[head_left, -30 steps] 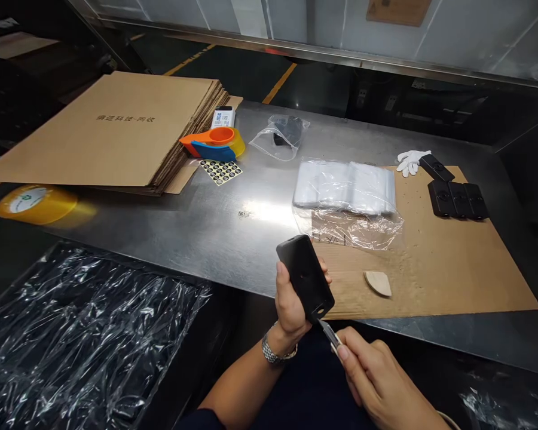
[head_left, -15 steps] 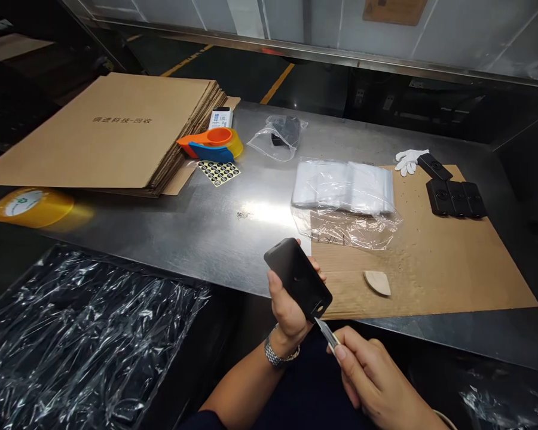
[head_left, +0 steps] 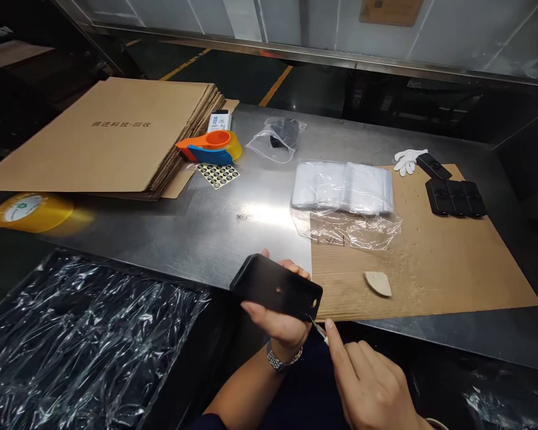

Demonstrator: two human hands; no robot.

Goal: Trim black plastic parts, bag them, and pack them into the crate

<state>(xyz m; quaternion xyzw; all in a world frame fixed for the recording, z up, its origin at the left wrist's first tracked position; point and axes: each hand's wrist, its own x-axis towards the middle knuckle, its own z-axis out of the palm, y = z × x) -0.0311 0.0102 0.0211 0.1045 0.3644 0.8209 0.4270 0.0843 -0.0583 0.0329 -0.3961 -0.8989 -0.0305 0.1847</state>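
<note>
A black plastic housing (head_left: 273, 288), long and shallow with small holes, lies in my left hand (head_left: 282, 327), whose fingers wrap round its sides. A metal watch band circles that wrist. My right hand (head_left: 370, 379) is closed on a utility knife (head_left: 321, 333), its index finger stretched along the handle. The blade's tip meets the housing's near right corner by a hole; whether it cuts in I cannot tell. Several similar black housings (head_left: 456, 198) sit at the right on a cardboard sheet (head_left: 439, 269). A pale wedge-shaped piece (head_left: 378, 283) rests on the cardboard near my right hand.
Clear plastic bags (head_left: 343, 186) lie mid-table, with a bagged black part (head_left: 280, 137) behind. Flattened cartons (head_left: 116, 137), a tape dispenser (head_left: 210, 146), a sticker sheet (head_left: 218, 175) and a tape roll (head_left: 31, 212) are leftward. A white glove (head_left: 409, 161) is far right. Black plastic sheeting (head_left: 80, 340) covers the lower left.
My left hand has turned the housing flatter, its far end swinging left and down. My right hand has rolled over so its back shows, with the index finger now extended along the knife.
</note>
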